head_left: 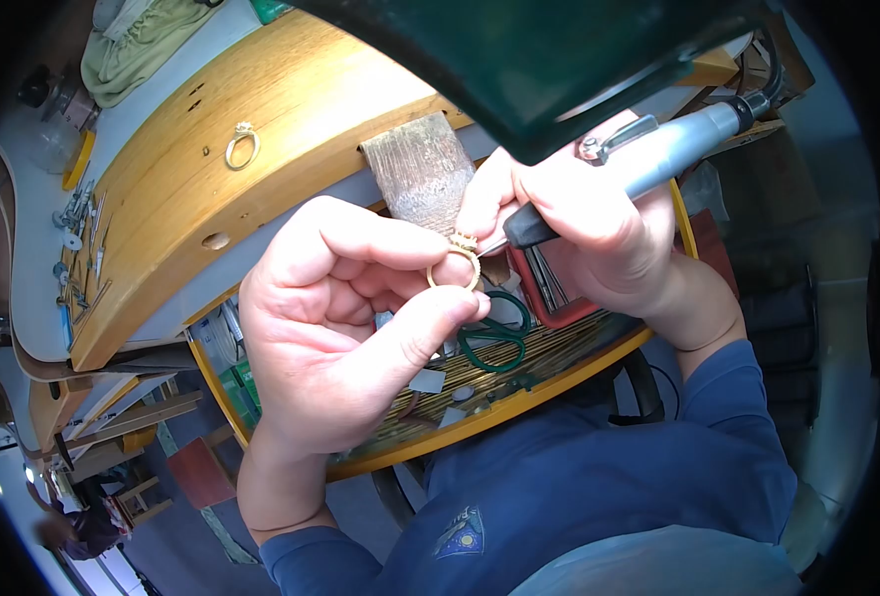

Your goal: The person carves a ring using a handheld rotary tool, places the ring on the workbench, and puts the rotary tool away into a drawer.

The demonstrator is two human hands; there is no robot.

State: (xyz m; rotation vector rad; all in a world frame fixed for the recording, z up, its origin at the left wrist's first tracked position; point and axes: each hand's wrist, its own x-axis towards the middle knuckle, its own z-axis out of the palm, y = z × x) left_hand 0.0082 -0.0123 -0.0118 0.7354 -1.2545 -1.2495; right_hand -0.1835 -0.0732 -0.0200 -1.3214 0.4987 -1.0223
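Note:
Between the thumb and fingers of my left hand (325, 318) is a gold ring (430, 282), its stone-set head turned up and to the right. My right hand (599, 223) grips a rotary handpiece (673, 151), silver with a black nose. The handpiece's thin bit reaches the ring just below its head; whether it touches cannot be made out. Fingers of my right hand are close beside the ring's head. Behind both hands, a worn wooden bench pin (420, 164) juts from the bench edge. A second gold ring (242, 147) stands on the bench top.
A dark green lamp shade (539, 70) hangs low over my right hand. Below is an open drawer (480, 422) with green-handled scissors (499, 348) and a red tray (569, 316). Small burs and bits (82, 243) lie on the left of the wooden bench (291, 74). A person (87, 526) is far off, lower left.

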